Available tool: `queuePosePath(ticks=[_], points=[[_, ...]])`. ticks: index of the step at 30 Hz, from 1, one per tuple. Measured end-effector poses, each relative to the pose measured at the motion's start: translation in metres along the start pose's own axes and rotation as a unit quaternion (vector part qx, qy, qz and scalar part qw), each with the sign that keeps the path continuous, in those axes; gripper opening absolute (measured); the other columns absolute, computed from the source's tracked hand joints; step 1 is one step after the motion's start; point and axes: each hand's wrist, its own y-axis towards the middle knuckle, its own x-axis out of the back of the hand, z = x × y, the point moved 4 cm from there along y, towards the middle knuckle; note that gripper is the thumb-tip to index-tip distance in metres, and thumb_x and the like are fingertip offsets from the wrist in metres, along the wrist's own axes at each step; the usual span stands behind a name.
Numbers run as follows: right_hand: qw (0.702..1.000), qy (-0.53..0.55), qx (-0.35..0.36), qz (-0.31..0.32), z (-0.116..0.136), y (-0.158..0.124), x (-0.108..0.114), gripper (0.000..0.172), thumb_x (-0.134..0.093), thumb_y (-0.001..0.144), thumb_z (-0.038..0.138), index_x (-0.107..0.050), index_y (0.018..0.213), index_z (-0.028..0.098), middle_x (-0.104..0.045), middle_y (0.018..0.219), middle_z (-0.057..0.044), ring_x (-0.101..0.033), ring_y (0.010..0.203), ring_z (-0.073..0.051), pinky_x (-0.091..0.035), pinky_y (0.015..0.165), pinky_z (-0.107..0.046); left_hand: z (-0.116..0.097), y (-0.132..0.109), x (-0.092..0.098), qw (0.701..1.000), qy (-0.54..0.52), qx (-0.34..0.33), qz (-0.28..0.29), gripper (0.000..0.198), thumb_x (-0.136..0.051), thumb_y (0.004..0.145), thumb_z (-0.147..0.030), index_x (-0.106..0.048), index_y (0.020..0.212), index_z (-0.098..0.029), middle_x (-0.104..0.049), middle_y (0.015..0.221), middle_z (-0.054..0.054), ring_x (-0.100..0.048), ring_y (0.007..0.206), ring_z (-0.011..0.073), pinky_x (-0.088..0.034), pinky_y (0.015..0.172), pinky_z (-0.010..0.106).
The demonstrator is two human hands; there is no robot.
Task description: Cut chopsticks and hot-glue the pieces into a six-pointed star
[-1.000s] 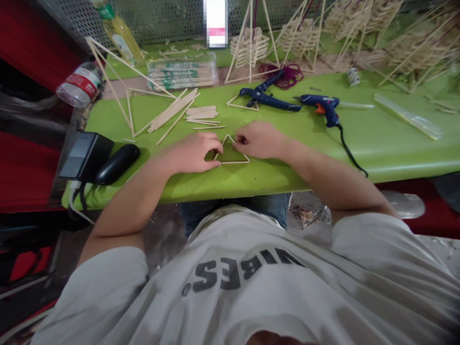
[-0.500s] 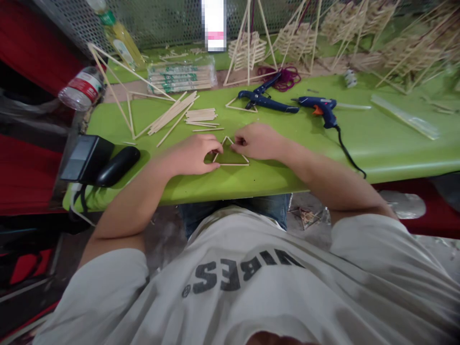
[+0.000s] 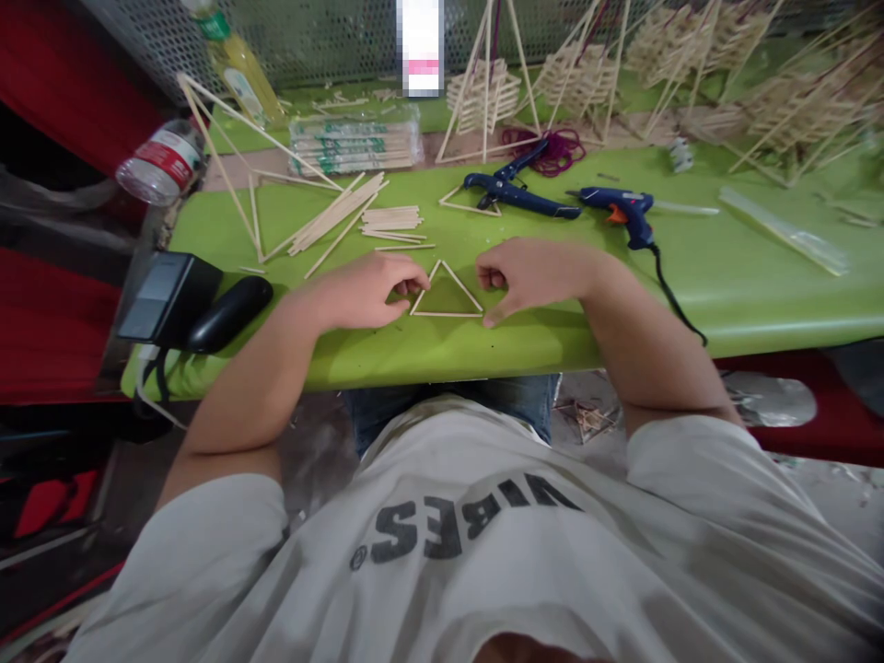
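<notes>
Packet [image 3: 415, 138] holding sticks [image 3: 359, 155]; bottle [image 3: 238, 69] holding yellow liquid [image 3: 259, 92]. Right grip [image 3: 529, 276] released beside triangle [image 3: 447, 314]; left grip [image 3: 366, 287] unclear.

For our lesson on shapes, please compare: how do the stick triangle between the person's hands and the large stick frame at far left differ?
Size: the triangle is small; the large frame is much bigger.
Form: the triangle lies flat on the green table; the large frame rises in three dimensions.
Place: the triangle is between the left hand and right hand; the large frame is apart from both.
Both are thin, pale sticks.

Red-label btl [image 3: 166, 164] nr grn-cap btl [image 3: 241, 78]
</notes>
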Motion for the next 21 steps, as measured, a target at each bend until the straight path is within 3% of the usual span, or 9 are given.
queuePosePath(ticks=[7, 16, 21], points=[[1.000, 0.007, 0.020, 0.004, -0.002, 0.003, -0.001, 0.048, -0.097, 0.094, 0.062, -0.075, 0.109, 0.022, -0.079, 0.106, -0.006, -0.062, 0.090, -0.023, -0.039, 0.082, -0.041, 0.010, 0.001, -0.003, 1.000, -0.007, 0.007, 0.020, 0.054, -0.083, 0.102, -0.054, -0.084, 0.146, -0.023, -0.085, 0.147, 0.017, -0.083, 0.129, 0.0358, -0.063, 0.110, 0.047], [1.000, 0.004, 0.024, -0.002, -0.003, 0.004, -0.002, 0.041, -0.095, 0.096, 0.060, -0.074, 0.102, 0.025, -0.078, 0.100, -0.003, -0.062, 0.086, -0.023, -0.037, 0.078, -0.040, 0.014, 0.006, -0.007, 1.000, -0.016, 0.000, 0.013, 0.049, -0.087, 0.102, -0.059, -0.088, 0.135, -0.023, -0.087, 0.138, 0.015, -0.082, 0.122, 0.0341, -0.065, 0.105, 0.046], [1.000, 0.004, 0.026, -0.013, -0.004, 0.004, -0.002, 0.036, -0.096, 0.095, 0.055, -0.077, 0.102, 0.025, -0.081, 0.101, -0.004, -0.065, 0.086, -0.023, -0.038, 0.078, -0.039, 0.011, 0.005, -0.005, 1.000, -0.017, -0.005, 0.011, 0.049, -0.086, 0.100, -0.054, -0.087, 0.137, -0.021, -0.084, 0.138, 0.016, -0.082, 0.118, 0.0338, -0.064, 0.108, 0.048]])
